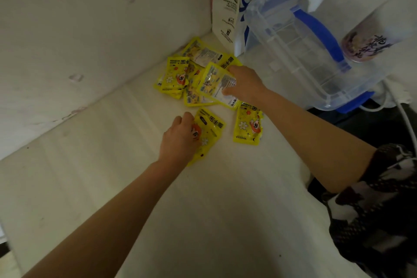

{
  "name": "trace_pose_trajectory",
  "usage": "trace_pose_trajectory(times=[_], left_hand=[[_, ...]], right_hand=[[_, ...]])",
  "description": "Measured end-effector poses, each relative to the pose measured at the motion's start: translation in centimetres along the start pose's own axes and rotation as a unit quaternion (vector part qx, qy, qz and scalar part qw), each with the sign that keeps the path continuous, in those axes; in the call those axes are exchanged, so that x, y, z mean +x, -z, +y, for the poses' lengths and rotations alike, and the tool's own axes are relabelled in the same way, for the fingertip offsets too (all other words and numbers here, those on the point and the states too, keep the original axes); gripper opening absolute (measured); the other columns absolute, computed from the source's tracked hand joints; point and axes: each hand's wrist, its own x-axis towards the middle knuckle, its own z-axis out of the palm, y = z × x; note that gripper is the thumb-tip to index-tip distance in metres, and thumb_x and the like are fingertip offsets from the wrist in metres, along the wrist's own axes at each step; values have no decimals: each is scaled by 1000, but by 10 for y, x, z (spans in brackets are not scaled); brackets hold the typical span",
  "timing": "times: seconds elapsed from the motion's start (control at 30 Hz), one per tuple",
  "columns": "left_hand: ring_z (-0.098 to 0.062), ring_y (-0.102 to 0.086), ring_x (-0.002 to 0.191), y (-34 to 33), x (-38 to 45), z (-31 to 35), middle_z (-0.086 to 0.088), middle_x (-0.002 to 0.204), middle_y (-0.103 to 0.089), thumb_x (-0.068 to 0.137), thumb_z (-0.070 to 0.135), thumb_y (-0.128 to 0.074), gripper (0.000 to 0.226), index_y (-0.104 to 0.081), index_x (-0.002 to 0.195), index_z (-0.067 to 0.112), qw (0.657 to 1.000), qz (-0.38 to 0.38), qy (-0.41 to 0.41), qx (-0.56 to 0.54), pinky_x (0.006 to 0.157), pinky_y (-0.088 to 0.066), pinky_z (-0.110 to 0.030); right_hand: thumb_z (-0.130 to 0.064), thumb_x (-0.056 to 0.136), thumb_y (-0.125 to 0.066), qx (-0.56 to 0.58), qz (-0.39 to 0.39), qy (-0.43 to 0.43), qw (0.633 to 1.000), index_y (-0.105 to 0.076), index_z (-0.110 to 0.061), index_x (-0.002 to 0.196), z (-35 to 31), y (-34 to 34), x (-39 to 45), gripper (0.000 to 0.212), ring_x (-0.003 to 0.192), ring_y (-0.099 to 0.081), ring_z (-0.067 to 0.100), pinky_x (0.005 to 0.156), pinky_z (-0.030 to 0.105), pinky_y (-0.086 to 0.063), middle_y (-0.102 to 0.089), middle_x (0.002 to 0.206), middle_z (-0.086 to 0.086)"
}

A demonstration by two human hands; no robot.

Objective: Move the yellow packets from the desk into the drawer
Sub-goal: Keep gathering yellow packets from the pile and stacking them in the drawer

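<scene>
Gathering has only begun: the left hand (pixel 179 140) curls onto one yellow packet (pixel 208 134), the right hand (pixel 244 84) pinches another packet (pixel 216 84) from the pile (pixel 180 74); next, lift both toward the drawer, not visible.

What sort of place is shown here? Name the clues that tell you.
Probably a home or dorm desk corner. A pale desk meets plain walls, with household clutter at the back: a clear storage box with blue handles, a paper bag and scattered yellow packets.
</scene>
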Motion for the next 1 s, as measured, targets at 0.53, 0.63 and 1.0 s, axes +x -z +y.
trace_pose_trajectory(times=[0.53,0.63,1.0], left_hand=[[-27,-66,80,17,-6,-19,-9,96,-64,72,20,-80,47,-48,107,21,971,38,114,-206,58,-55,-32],[-24,-64,87,18,-3,-13,-3,94,-63,69,19,-82,48,-50,106,22,967,51,109,-223,60,-52,-27],[-24,-59,81,20,42,33,0,85,-60,76,14,-72,37,-56,110,8,966,118,43,-224,65,-37,-22]], right_hand=[[-20,84,-66,243,111,-172,948,-69,-11,105,39,-10,-97,23,94,-66,25,87,38,-53,-71,103,11],[-21,83,-67,259,116,-210,936,-69,-10,101,50,-27,-109,21,95,-68,30,86,44,-55,-71,101,13],[-23,88,-58,137,100,-304,937,-50,-9,122,31,-45,-93,37,117,-44,38,95,38,-39,-43,128,17]])
